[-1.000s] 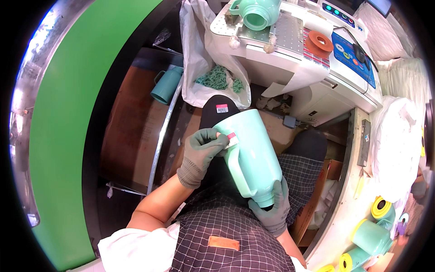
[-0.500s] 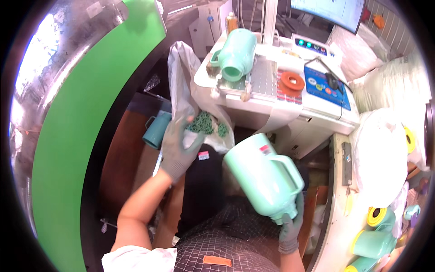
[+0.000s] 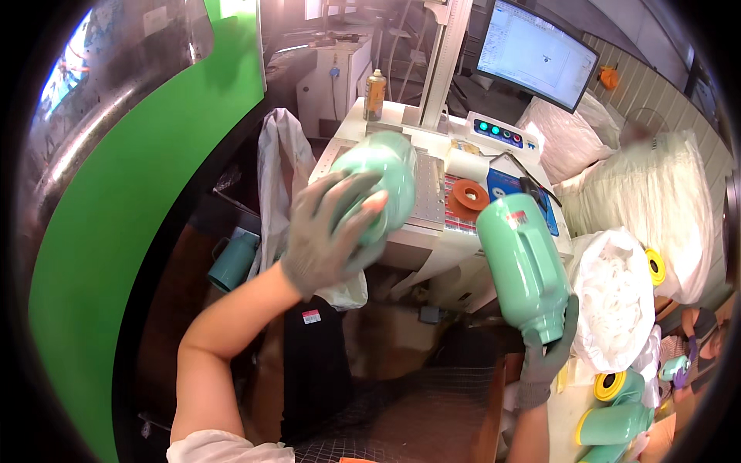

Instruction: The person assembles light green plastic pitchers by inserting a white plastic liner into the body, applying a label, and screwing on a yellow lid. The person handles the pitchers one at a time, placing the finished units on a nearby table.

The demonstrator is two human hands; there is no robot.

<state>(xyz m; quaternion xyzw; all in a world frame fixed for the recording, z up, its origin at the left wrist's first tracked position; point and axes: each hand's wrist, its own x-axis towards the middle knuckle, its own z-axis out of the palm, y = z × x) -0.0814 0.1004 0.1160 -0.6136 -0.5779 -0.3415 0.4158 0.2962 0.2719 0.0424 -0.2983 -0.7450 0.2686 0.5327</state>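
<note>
Green jug (image 3: 397, 174) sits against left hand (image 3: 318, 238), upended jug (image 3: 511, 258) in right hand (image 3: 543, 361).

My right grip (image 3: 549, 356) wears matt cloth; its jug (image 3: 515, 266) looks smooth and glossy, the large sack (image 3: 664, 208) wrinkled plastic.

Left hand (image 3: 328, 231) now on the far flask (image 3: 392, 170), right hand (image 3: 546, 355) and near flask (image 3: 513, 258) farther right

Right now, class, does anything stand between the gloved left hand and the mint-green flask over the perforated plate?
Nothing visible does: the left hand lies over the mint-green flask's near side. The second mint-green flask, in the right hand, is apart, to the right.
</note>
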